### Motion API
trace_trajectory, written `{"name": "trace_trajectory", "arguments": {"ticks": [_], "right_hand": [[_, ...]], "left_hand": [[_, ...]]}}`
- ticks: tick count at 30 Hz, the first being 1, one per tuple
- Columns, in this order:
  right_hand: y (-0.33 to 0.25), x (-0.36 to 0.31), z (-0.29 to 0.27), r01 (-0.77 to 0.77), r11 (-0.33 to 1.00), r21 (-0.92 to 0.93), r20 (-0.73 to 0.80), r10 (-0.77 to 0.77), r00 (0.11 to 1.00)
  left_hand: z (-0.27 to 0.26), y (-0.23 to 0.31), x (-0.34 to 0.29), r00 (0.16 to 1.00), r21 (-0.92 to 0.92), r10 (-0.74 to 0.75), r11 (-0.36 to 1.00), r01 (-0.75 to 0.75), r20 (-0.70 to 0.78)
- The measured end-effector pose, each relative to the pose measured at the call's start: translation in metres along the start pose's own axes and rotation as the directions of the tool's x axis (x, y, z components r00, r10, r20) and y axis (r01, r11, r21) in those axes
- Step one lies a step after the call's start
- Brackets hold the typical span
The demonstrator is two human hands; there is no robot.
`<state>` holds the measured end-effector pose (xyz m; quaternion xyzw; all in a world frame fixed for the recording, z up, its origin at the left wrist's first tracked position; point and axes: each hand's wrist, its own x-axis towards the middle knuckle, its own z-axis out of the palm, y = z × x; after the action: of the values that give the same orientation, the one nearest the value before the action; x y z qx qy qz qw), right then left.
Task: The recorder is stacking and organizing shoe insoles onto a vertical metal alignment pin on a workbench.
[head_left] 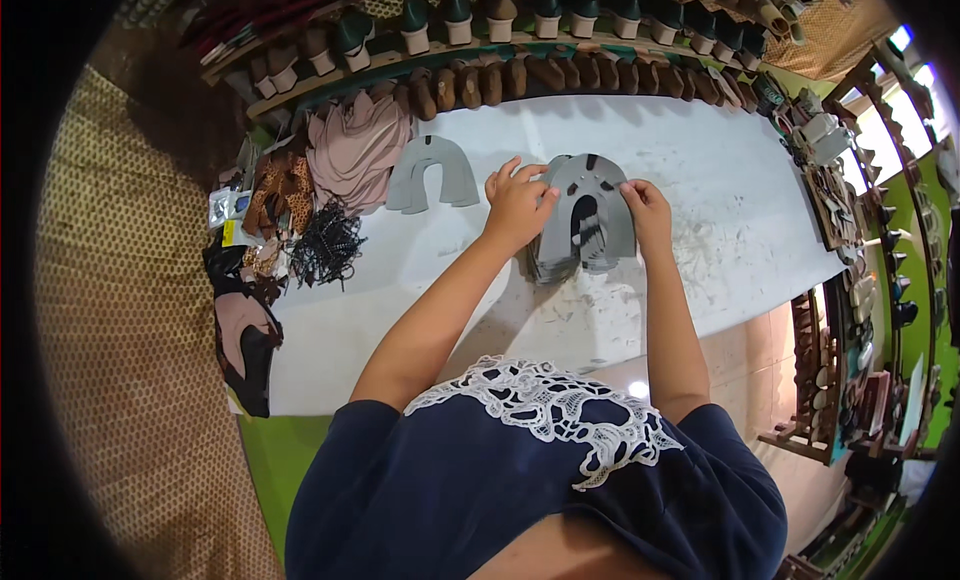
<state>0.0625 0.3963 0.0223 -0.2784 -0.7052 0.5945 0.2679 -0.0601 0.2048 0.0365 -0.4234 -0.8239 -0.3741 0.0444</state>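
Our white surface [700, 210] carries a stack of grey horseshoe-shaped pieces [585, 220] at its middle. Our left hand [518, 202] presses flat on its left side; our right hand [648, 205] pinches the top piece's right edge. Lifting unevenly could fan the pile apart.

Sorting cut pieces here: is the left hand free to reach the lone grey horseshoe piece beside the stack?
Probably yes. The grey piece lies just left of the left hand, with bare table between and nothing covering it.
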Motion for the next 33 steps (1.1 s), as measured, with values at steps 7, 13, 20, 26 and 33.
{"name": "trace_trajectory", "arguments": {"ticks": [7, 13, 20, 26, 33], "right_hand": [[0.045, 0.027, 0.015, 0.347, 0.748, -0.566, -0.027, -0.437, 0.899], [0.035, 0.011, 0.043, 0.621, 0.547, -0.561, 0.312, -0.555, 0.771], [0.047, 0.004, 0.059, 0.495, 0.508, -0.705, 0.398, -0.294, 0.869], [0.047, 0.001, 0.066, 0.482, 0.479, -0.734, 0.386, -0.291, 0.875], [0.03, -0.001, 0.064, 0.455, 0.488, -0.744, 0.353, -0.291, 0.889]], "left_hand": [[0.038, -0.007, 0.009, 0.982, 0.247, -0.191, 0.951, 0.185, -0.001], [0.061, -0.01, -0.002, 0.98, 0.275, 0.195, 0.941, -0.194, 0.024], [0.086, -0.028, -0.01, 0.994, 0.374, 0.109, 0.921, -0.111, 0.027], [0.088, -0.03, -0.013, 0.998, 0.372, 0.061, 0.926, -0.066, 0.025], [0.054, -0.049, -0.02, 0.981, 0.172, 0.094, 0.977, -0.124, 0.168]]}}
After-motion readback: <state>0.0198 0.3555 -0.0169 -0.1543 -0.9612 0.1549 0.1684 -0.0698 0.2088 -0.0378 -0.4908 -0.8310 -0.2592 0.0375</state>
